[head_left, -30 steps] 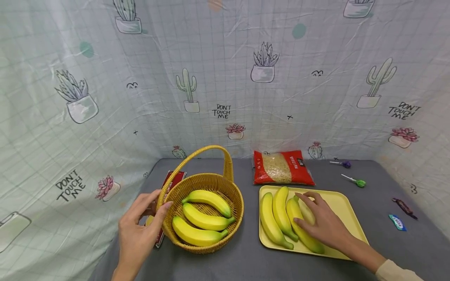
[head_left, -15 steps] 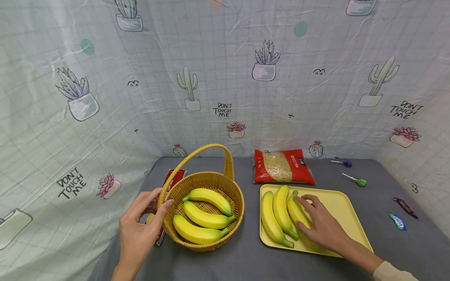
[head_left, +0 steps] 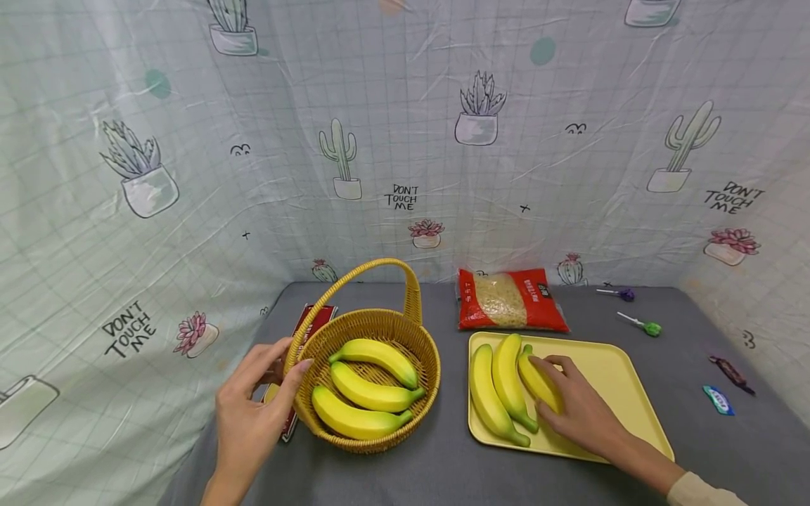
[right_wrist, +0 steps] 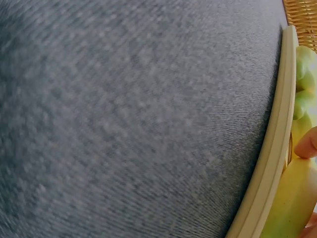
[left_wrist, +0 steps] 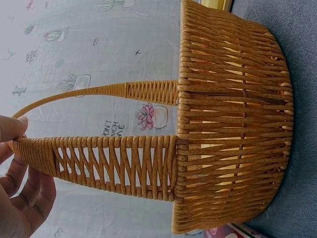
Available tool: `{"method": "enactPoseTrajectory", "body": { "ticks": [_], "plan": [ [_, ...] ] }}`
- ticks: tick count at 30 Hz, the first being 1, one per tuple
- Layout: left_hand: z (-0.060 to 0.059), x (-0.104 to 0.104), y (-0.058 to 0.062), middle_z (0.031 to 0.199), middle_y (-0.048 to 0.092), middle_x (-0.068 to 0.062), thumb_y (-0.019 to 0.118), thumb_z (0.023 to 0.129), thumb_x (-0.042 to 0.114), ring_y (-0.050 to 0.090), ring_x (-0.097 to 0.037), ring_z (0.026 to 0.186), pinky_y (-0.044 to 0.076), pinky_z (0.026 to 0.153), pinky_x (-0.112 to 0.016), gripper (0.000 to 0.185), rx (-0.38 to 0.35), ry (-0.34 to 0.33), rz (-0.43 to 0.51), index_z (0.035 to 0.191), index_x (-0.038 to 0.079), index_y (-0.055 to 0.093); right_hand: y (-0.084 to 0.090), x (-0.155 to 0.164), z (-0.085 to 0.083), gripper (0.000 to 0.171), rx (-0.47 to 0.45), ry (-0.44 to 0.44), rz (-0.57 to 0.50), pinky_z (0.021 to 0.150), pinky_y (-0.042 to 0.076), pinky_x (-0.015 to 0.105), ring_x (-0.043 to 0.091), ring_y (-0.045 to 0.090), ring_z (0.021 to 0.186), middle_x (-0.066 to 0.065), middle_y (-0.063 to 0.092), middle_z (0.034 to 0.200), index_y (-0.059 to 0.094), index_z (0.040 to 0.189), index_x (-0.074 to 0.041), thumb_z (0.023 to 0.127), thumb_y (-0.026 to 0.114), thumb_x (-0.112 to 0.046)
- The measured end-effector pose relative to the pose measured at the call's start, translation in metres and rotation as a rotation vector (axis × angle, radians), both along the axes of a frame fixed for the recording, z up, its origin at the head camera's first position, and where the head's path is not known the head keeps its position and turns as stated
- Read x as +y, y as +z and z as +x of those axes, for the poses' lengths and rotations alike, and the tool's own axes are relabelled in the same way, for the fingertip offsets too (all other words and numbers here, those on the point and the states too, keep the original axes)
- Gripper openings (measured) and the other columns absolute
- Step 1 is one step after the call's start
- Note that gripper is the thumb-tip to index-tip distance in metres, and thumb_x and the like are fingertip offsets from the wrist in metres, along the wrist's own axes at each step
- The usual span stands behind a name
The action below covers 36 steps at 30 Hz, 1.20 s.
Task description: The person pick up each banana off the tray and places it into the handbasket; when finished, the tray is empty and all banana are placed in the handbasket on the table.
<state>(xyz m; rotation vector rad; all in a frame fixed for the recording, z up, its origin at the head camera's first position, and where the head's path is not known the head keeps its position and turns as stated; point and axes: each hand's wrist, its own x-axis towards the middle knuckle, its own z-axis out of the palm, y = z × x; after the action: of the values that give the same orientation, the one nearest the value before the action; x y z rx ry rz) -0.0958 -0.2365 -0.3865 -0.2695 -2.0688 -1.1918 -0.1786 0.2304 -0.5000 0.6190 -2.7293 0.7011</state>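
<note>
My left hand (head_left: 249, 411) holds the handle (left_wrist: 116, 163) of a yellow wicker basket (head_left: 429, 362), pinching it between thumb and fingers. Inside lie three yellow bananas (head_left: 373, 397) with greenish ends. To the right, my right hand (head_left: 585, 411) grips a banana (head_left: 538, 383) on a pale yellow tray (head_left: 623, 383), thumb on the near side and fingers over the far side. The hand hides that banana's near end. Left of it on the tray are two more bananas (head_left: 487, 393), side by side. In the right wrist view, the thumb (right_wrist: 308, 144) presses on the gripped banana.
Behind the tray lies a red bag (head_left: 509, 299) with a clear window. A dark red packet (head_left: 316, 320) lies partly behind the basket. At the right are a purple lollipop (head_left: 625, 294), a green lollipop (head_left: 650, 328) and two wrapped sweets (head_left: 718, 400). A patterned curtain surrounds the grey table.
My right hand has closed in on the banana, whose near end, visible earlier, is now hidden by the hand. The left hand and basket have stayed in place.
</note>
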Motion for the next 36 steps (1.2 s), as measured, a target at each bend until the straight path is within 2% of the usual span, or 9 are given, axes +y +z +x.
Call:
{"method": "enactPoseTrajectory", "body": {
  "ticks": [6,12,21,29,36],
  "plan": [
    [0.000,0.000,0.000,0.100,0.069,-0.011,0.085,0.086,-0.010,0.063,-0.014,0.078,0.055,0.073,-0.016,0.049,0.009,0.003,-0.005,0.130,0.010,0.076,-0.002,-0.001,-0.001,0.070,0.010,0.005,-0.017,0.082,0.056,0.051,0.027,0.062,0.102,0.014,0.056,0.127,0.059,0.147,-0.005,0.080,0.080,-0.005],
    [0.000,0.000,0.000,0.100,0.069,-0.007,0.084,0.086,-0.009,0.064,-0.014,0.079,0.055,0.073,-0.017,0.048,0.006,0.003,-0.004,0.130,0.011,0.077,-0.003,0.002,-0.002,0.072,0.037,-0.004,-0.022,0.079,0.056,0.050,0.026,0.063,0.100,0.012,0.056,0.126,0.060,0.146,-0.008,0.076,0.079,-0.003],
    [-0.001,0.000,-0.001,0.100,0.069,-0.007,0.084,0.086,-0.008,0.064,-0.014,0.079,0.055,0.072,-0.016,0.048,0.004,0.007,-0.006,0.130,0.012,0.077,-0.002,0.006,-0.002,0.069,0.033,-0.024,-0.025,0.078,0.056,0.051,0.028,0.063,0.099,0.013,0.056,0.126,0.061,0.146,-0.008,0.080,0.079,-0.005],
    [0.000,0.000,-0.002,0.100,0.069,-0.008,0.084,0.086,-0.009,0.063,-0.014,0.079,0.055,0.073,-0.016,0.048,0.000,0.004,0.000,0.130,0.012,0.076,0.009,0.010,-0.002,0.072,0.095,-0.014,-0.031,0.073,0.054,0.047,0.024,0.063,0.095,0.013,0.058,0.125,0.060,0.146,-0.009,0.077,0.081,-0.004],
    [0.000,0.000,0.000,0.100,0.069,-0.008,0.084,0.087,-0.008,0.063,-0.015,0.079,0.055,0.073,-0.016,0.048,0.001,0.002,0.003,0.130,0.012,0.077,0.023,0.007,-0.006,0.070,0.127,0.001,-0.046,0.075,0.054,0.048,0.028,0.064,0.100,0.014,0.057,0.127,0.060,0.148,-0.009,0.080,0.077,-0.002]
  ]
}}
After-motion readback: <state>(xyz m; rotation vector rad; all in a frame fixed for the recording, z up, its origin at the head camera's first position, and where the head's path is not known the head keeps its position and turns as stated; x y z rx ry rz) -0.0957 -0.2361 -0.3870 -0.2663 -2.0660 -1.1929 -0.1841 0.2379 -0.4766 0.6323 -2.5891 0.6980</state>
